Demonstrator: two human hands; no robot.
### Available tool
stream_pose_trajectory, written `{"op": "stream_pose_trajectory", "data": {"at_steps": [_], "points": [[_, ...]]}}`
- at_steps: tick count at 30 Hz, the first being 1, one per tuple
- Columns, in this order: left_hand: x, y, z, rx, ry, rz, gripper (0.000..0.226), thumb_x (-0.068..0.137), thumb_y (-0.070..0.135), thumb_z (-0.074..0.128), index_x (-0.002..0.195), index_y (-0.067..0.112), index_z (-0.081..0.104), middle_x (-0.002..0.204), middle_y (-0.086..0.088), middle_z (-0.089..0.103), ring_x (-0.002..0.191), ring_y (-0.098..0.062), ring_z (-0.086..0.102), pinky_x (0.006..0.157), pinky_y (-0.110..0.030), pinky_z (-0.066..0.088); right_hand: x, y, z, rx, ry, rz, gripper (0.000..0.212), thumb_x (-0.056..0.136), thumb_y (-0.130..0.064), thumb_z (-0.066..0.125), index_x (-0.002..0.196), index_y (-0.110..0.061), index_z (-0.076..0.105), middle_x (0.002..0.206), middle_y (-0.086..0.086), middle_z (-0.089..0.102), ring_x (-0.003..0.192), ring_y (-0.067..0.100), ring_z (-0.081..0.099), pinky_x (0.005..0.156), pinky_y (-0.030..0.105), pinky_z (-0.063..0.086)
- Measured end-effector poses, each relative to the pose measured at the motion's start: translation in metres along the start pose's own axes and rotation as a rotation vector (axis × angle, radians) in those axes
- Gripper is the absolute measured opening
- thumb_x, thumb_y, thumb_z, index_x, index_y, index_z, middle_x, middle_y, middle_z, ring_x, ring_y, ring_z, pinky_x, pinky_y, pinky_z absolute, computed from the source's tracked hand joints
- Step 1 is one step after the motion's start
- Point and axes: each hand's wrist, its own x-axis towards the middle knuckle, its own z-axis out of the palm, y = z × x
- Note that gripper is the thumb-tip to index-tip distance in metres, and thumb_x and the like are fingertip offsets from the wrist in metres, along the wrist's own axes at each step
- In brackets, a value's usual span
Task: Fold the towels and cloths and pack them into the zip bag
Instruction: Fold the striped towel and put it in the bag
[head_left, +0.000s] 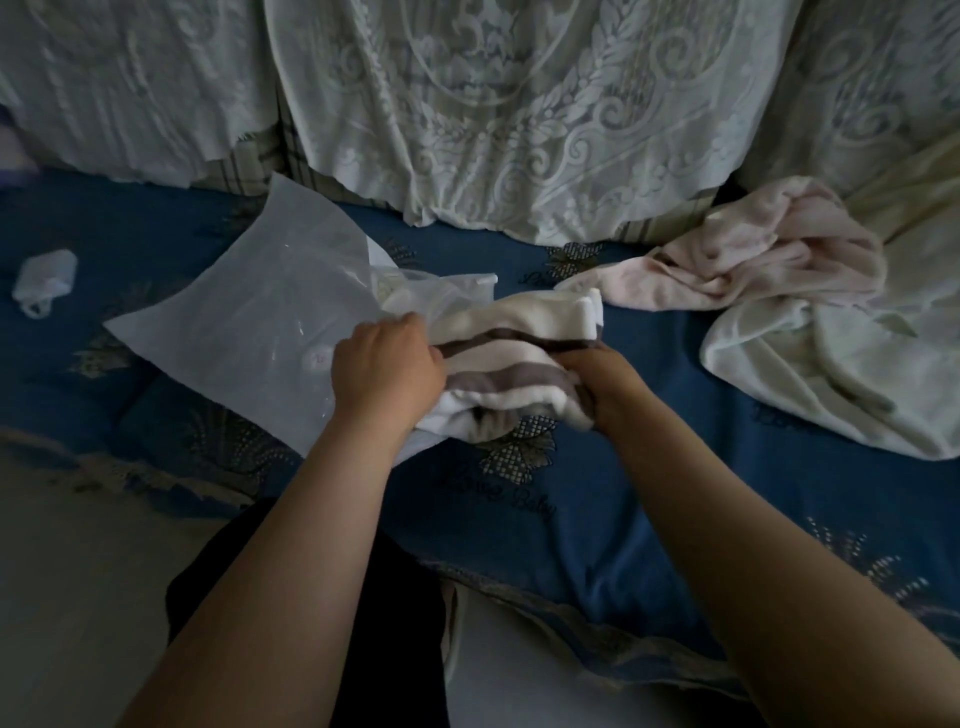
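Observation:
A folded white towel with brown stripes (519, 353) lies at the mouth of a clear plastic zip bag (260, 322) on the blue seat cover. My left hand (387, 364) grips the bag's open edge and the towel's left end. My right hand (597, 384) holds the towel's right end, with its fingers tucked under the cloth. A crumpled pink towel (753, 249) lies to the right, and a loose cream cloth (831, 374) lies beside it.
The blue patterned cover (597, 519) spans the seat, with white lace drapes (493, 114) behind. A small knotted white bag (44, 278) sits at the far left. Pale floor (78, 571) and a dark trouser leg (311, 597) are below.

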Motion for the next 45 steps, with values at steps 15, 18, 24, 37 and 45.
{"op": "stream_pose_trajectory", "data": {"at_steps": [15,18,24,37,45], "points": [[-0.005,0.007,0.007,-0.377,-0.257,0.035,0.021,0.093,0.029,0.041,0.082,0.019,0.055,0.112,-0.006,0.048,0.1,-0.025,0.05,0.089,-0.04,0.047,0.001,0.036,0.002,-0.203,-0.007,0.137,0.023,0.084,0.007,0.054,0.106,0.004,0.06,0.096,0.018,0.063,0.08,0.027,0.06,0.066,0.033,0.052],[-0.007,0.011,0.007,-0.395,-0.248,0.041,0.018,0.094,0.03,0.043,0.088,0.022,0.058,0.12,-0.003,0.041,0.105,-0.024,0.049,0.094,-0.04,0.043,-0.002,0.039,0.028,-0.249,-0.079,0.163,0.022,0.085,0.005,0.054,0.106,0.006,0.058,0.095,0.02,0.062,0.079,0.026,0.058,0.064,0.03,0.05],[-0.009,0.006,0.007,-0.467,-0.251,0.032,0.015,0.094,0.03,0.048,0.086,0.025,0.06,0.135,0.002,0.035,0.12,-0.023,0.042,0.099,-0.033,0.036,-0.004,0.033,0.026,-0.146,-0.32,0.298,0.03,0.09,0.002,0.048,0.119,0.003,0.056,0.097,0.016,0.065,0.08,0.025,0.065,0.066,0.033,0.057],[-0.011,-0.002,0.005,-0.593,-0.294,0.03,0.014,0.09,0.032,0.059,0.079,0.026,0.065,0.146,0.002,0.036,0.13,-0.016,0.042,0.105,-0.033,0.032,-0.003,0.043,0.055,-0.414,-0.349,0.312,0.012,0.084,-0.001,0.063,0.096,0.003,0.064,0.07,0.01,0.064,0.054,0.016,0.063,0.055,0.027,0.055],[-0.005,0.008,0.009,-0.618,-0.229,0.037,0.015,0.091,0.026,0.058,0.087,0.016,0.068,0.146,0.001,0.038,0.126,-0.011,0.045,0.091,-0.021,0.026,-0.003,0.032,0.056,-0.521,-0.339,0.312,0.005,0.085,-0.008,0.063,0.08,-0.006,0.063,0.061,0.002,0.065,0.051,0.009,0.061,0.049,0.018,0.051]]}}
